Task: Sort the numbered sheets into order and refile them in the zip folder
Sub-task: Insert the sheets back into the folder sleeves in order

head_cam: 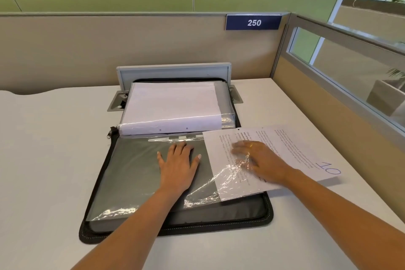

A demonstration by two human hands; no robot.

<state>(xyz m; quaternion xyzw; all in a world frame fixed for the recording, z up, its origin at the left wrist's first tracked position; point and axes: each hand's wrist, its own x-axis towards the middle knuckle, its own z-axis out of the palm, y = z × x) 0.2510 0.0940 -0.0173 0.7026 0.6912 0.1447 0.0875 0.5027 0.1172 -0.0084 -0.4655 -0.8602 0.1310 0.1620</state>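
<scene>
Cubicle desk (54, 160), folder (252, 215) open flat in front of me. Left hand (177, 164) lies spread on the empty sleeve (135, 171), fingers straight, pinning it so it can't slide. Right hand (258, 160) lies flat on sheet 10 (306, 149), fingers apart, partly under the sleeve's clear film. Looks like I'm feeding the sheet in from the right. Sheet is half over the folder, half on the desk. Filled sleeves (171, 103) lie on the far half, out of the way.
</scene>
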